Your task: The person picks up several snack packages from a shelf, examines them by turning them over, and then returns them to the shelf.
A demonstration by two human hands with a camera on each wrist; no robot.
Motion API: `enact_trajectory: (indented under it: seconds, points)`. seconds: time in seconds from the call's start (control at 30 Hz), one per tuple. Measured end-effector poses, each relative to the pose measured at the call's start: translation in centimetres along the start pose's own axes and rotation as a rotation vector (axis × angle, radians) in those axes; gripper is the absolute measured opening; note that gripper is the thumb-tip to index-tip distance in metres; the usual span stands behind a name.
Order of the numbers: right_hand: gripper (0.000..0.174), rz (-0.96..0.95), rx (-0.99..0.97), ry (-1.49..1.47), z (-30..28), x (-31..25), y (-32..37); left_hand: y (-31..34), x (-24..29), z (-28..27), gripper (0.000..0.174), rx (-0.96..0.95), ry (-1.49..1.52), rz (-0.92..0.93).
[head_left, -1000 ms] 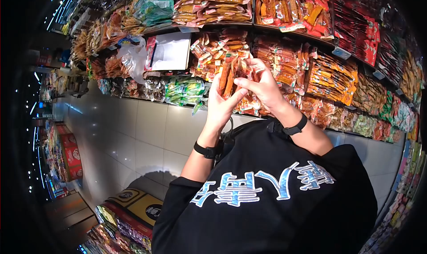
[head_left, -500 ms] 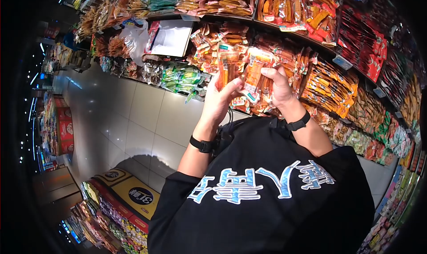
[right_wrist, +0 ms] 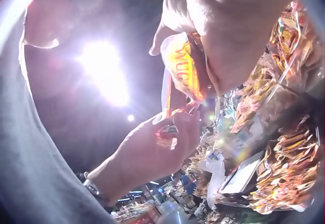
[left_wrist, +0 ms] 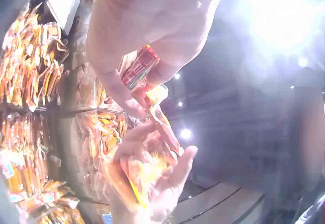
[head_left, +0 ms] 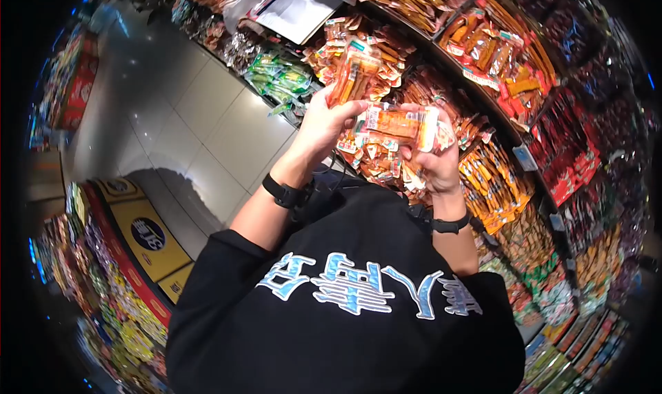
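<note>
Pale floor tiles (head_left: 227, 142) border shelves (head_left: 469, 84) heaped with wrapped snacks, too many to count. Green packets (head_left: 279, 80), yellow-orange packets (head_left: 496, 187) and one white panel (head_left: 296, 11) lie around the hands. Two reddish-brown packs are held up in front of the heap, covering part of it: the left hand (head_left: 323, 126) grips a tilted pack (head_left: 355, 75), its thumb reaching a crosswise pack (head_left: 394, 123), which the right hand (head_left: 440, 165) holds with curled fingers.

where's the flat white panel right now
In the head view, the flat white panel is near the top, left of centre, above the green packets and beyond the left hand.
</note>
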State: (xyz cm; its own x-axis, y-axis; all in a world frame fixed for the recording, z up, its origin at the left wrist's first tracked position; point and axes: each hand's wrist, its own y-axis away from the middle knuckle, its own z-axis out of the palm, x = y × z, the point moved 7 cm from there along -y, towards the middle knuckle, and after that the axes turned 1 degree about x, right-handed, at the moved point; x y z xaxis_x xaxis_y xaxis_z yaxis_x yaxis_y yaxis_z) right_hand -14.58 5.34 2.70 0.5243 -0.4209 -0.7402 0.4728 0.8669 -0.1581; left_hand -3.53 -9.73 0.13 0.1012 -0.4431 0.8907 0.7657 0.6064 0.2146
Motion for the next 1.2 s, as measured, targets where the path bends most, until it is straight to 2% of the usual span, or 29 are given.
enact_trajectory:
  seconds: [0.03,0.1,0.13,0.17,0.23,0.27,0.37,0.43,0.5,0.63,0.67,0.8,0.83,0.93,0.97,1.03,1.1,1.17,1.2]
  points:
    - [0.074,0.0,-0.051,0.094,-0.1,-0.3,0.1,0.2,1.2,0.1,0.026,0.012,-0.045,0.038]
    - [0.075,0.088,-0.084,-0.019,-1.6,-0.4,1.0,0.0,2.0,-0.2,0.028,-0.027,-0.132,0.091]
    - [0.069,0.085,-0.058,-0.059,-2.1,-0.6,1.0,-0.1,2.6,0.0,0.029,-0.051,-0.114,0.144]
    - [0.051,0.04,0.019,-0.09,-2.8,-0.8,0.8,0.0,2.6,0.4,0.029,-0.107,-0.122,0.139]
    - [0.037,0.173,0.226,-0.039,-5.2,0.1,0.4,0.3,2.8,1.4,0.029,-0.224,-0.143,0.124]
    - [0.031,0.268,0.26,0.001,-5.6,0.8,0.1,0.6,2.8,2.1,0.027,-0.267,-0.175,0.083]
    - [0.034,0.428,0.216,0.158,-3.5,1.9,0.0,0.0,1.7,2.9,0.022,-0.268,-0.286,0.203]
    - [0.038,0.432,0.272,0.245,-3.5,3.2,0.1,0.0,1.5,3.6,0.029,-0.256,-0.257,0.188]
    - [0.04,0.567,0.15,0.097,-2.3,4.1,0.6,-0.1,1.3,3.7,0.042,-0.239,-0.311,0.15]
    - [0.038,0.642,0.02,-0.115,0.1,4.0,0.2,-0.3,2.3,3.8,0.04,-0.16,-0.426,0.254]
    - [0.038,0.618,-0.013,-0.173,0.1,4.0,0.0,-0.5,2.7,3.8,0.039,-0.154,-0.455,0.349]
    - [0.049,0.632,-0.058,-0.124,-0.8,3.7,-0.5,-1.8,1.7,3.7,0.036,-0.104,-0.334,0.226]
    - [0.054,0.615,-0.07,-0.102,-1.6,3.4,-0.6,-1.7,2.2,4.3,0.025,-0.086,-0.322,0.287]
    - [0.063,0.49,0.017,-0.047,-2.1,1.3,-0.9,-3.0,2.4,4.2,0.025,-0.014,-0.196,0.225]
    - [0.063,0.449,0.024,-0.068,-2.4,0.9,-0.9,-3.4,1.8,4.7,0.027,-0.062,0.013,0.141]
    - [0.062,0.385,0.051,0.003,-3.6,-0.2,-1.1,-3.8,1.6,5.1,0.033,-0.088,0.201,0.043]
    - [0.059,0.275,0.034,0.015,-3.6,-1.6,-2.0,-4.2,1.4,5.6,0.048,-0.128,0.282,-0.03]
    - [0.054,0.112,0.098,-0.017,-4.7,-3.7,-3.0,-4.9,1.1,6.8,0.04,-0.296,0.448,-0.043]
    - [0.048,0.053,0.107,0.019,-5.0,-4.4,-3.4,-5.1,0.8,6.9,0.039,-0.242,0.389,-0.058]
